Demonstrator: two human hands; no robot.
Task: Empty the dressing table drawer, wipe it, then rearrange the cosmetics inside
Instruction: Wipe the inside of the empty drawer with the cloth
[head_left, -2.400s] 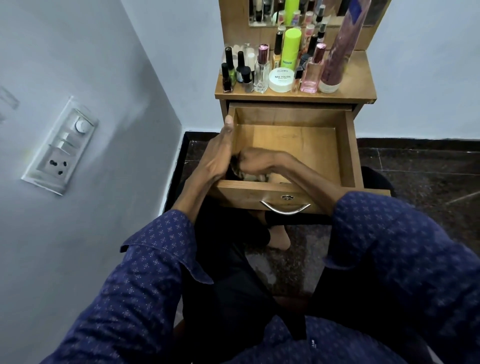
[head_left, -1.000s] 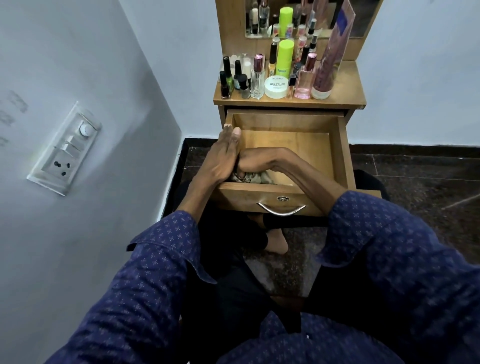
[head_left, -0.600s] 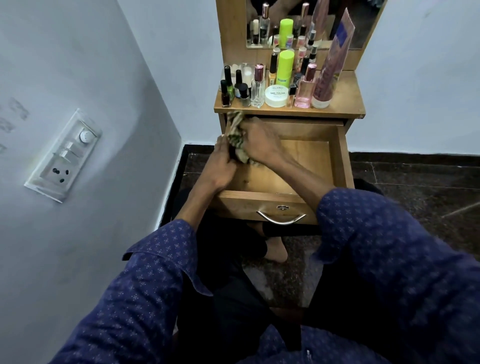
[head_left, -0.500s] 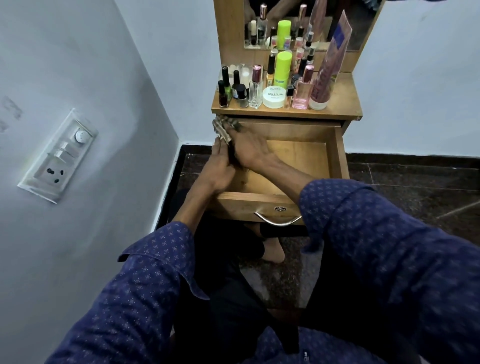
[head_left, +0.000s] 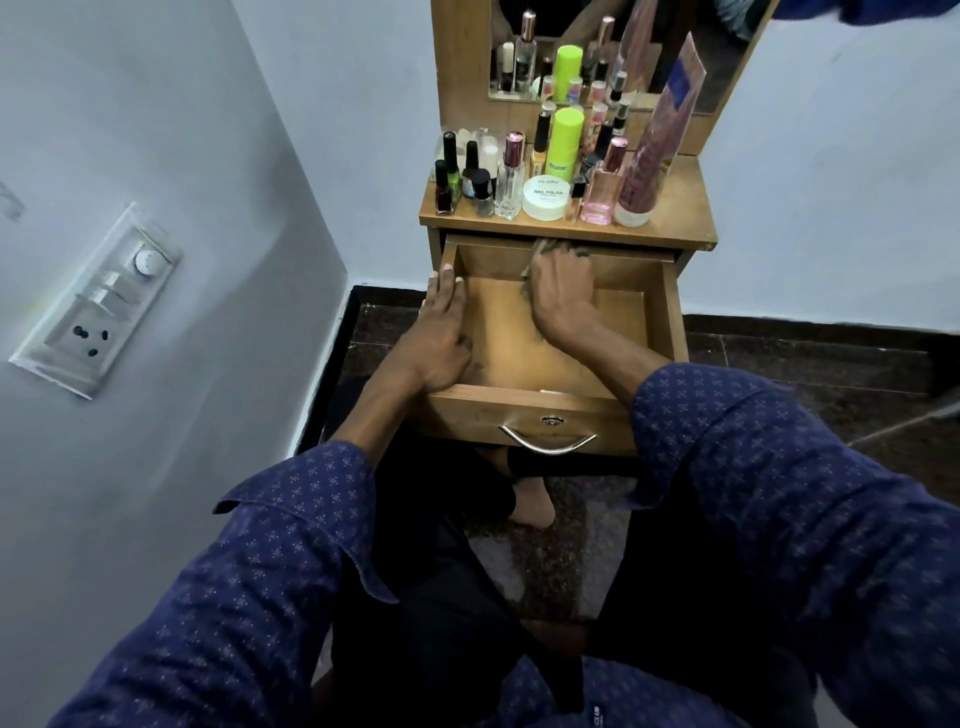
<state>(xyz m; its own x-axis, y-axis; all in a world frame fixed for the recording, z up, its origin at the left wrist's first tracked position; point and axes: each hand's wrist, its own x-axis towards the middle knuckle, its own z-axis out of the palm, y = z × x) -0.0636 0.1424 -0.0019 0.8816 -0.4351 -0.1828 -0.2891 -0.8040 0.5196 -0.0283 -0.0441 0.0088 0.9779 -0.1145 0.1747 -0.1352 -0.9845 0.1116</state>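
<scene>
A small light-brown wooden dressing table (head_left: 680, 228) stands on a dark speckled stone floor (head_left: 810, 364). Clustered on its top are dark-capped nail polish bottles (head_left: 451, 176), a clear glass perfume bottle (head_left: 509, 179), a round white jar (head_left: 545, 196), a neon green can (head_left: 565, 140), a pink perfume bottle (head_left: 601, 187) and a tall purple tube (head_left: 655, 140).

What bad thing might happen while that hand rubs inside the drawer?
The right hand presses the cloth against the drawer's back wall, just under the tabletop edge, so knuckles might bump it. A hard shove could shake the table and tip the crowded bottles, like the tall pink tube standing upside down on its cap.
</scene>
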